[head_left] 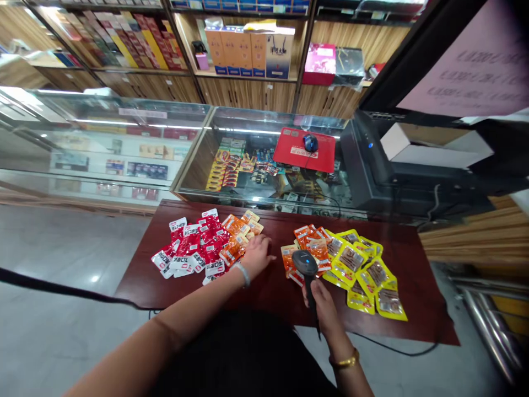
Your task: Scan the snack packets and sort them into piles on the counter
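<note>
My right hand (325, 309) is wrapped round the handle of a black barcode scanner (305, 262), whose head is over the right-hand pile of orange snack packets (312, 240). My left hand (257, 256), thumb held apart, lies at the right edge of another group of orange packets (235, 226); it partly covers some of them. Left of these is a heap of red and white packets (185, 245). Yellow packets (350, 258) with clear windows overlap one another right of the scanner. All the packets lie on a dark red-brown table (144, 281).
Behind the table stands a glass display counter (264, 193) with a red mouse mat (285, 149) and a mouse (310, 143) on it. A dark checkout machine (366, 165) and an open white box (438, 146) are at right. A black cable (397, 348) runs by the front edge.
</note>
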Motion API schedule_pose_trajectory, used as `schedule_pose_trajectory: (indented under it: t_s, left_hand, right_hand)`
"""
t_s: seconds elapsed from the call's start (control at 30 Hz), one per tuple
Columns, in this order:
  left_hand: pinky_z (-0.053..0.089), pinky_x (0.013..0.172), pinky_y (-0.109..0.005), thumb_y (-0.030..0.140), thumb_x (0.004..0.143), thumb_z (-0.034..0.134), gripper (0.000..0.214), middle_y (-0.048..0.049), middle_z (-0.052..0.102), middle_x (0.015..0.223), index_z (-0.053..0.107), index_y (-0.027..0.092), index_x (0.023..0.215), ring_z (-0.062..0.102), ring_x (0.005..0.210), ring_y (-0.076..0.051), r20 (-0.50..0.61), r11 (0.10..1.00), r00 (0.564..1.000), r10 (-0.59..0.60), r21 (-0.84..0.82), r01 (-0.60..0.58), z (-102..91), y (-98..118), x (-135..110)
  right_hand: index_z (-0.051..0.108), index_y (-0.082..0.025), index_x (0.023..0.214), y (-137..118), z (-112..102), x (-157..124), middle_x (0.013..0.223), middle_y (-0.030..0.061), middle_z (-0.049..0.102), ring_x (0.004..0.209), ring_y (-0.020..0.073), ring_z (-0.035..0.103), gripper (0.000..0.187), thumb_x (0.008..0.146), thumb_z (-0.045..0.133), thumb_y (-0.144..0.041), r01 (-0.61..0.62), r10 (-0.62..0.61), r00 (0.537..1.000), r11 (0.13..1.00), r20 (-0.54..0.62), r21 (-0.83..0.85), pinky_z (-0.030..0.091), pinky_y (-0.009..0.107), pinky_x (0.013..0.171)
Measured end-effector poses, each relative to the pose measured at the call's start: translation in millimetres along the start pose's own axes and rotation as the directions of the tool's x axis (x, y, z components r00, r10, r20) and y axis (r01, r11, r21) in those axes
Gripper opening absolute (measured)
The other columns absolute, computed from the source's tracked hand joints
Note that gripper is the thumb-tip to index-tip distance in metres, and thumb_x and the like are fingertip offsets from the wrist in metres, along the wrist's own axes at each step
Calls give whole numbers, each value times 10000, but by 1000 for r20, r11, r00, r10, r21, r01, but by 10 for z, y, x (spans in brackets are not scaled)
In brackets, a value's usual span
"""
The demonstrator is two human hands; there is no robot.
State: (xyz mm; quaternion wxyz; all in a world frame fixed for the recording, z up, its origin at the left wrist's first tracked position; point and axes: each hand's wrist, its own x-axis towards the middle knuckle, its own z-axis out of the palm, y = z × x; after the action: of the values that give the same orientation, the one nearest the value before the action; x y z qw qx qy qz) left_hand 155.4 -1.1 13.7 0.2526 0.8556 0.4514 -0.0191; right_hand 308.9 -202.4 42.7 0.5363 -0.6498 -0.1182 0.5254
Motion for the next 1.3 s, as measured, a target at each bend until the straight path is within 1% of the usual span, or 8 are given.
schedule_pose_trajectory:
  t_s: [0.27,0.53,0.7,0.8,0.9,1.03,1.13,1.3]
  left_hand:
    - [367,906,-407,409,688,726,509,-139,514,1216,571,185,1119,452,1105,-296,101,989,992,80,112,-91,366,521,337]
    - [379,896,-411,343,807,594,233,-143,610,1075,618,182,973,524,1058,-278,168,988,980,109,86,-125,357,441,333]
    - [430,839,-322,250,841,512,196,-85,681,938,637,190,979,610,898,-202,191,978,982,3,-203,36,395,280,313]
    - [463,794,-291,279,852,489,191,-61,683,845,638,165,812,612,806,-168,208,837,971,-119,-506,210,384,182,299]
    - [507,729,-297,358,858,489,241,-47,667,777,600,154,796,620,722,-153,322,474,908,-266,-777,414,324,82,267]
    - [540,646,-298,403,828,551,237,-22,650,705,557,170,871,627,607,-134,474,23,846,-243,-869,494,217,-83,193]
    - [523,564,-258,385,826,569,218,8,609,617,539,176,882,589,504,-112,462,-67,851,-252,-885,460,159,-208,142]
    - [527,564,-275,377,828,568,234,-2,621,627,557,170,937,593,512,-127,384,-83,855,-347,-921,380,97,-335,82]
  right_hand:
    - [570,-208,752,74,-232,-48,594,-14,561,457,112,446,470,719,657,-669,-20,25,996,998,-88,62,347,245,440]
    - [564,-208,790,131,-188,-26,567,-40,526,430,100,421,481,714,653,-675,-51,57,996,995,-62,91,327,235,429]
    - [564,-199,750,33,-138,-10,561,-36,540,431,99,436,500,697,656,-688,-42,43,998,999,-35,32,340,231,434]
    - [557,-195,720,-37,-79,-17,557,-37,532,437,98,436,498,712,643,-686,-33,33,999,999,4,-4,340,229,442]
    - [585,-194,784,-51,21,-23,574,-37,532,452,100,435,496,715,644,-682,-43,44,997,999,69,-21,346,228,451]
    - [614,-192,913,-24,236,-12,593,-37,535,472,98,437,505,731,646,-662,-80,86,978,996,190,-35,336,212,444]
    - [613,-186,950,-10,420,9,581,-45,515,469,88,426,509,747,640,-651,-77,84,959,996,272,-36,316,201,438]
    - [605,-190,966,67,591,59,574,-57,495,458,86,402,499,764,627,-645,-61,75,945,997,318,-54,313,206,439]
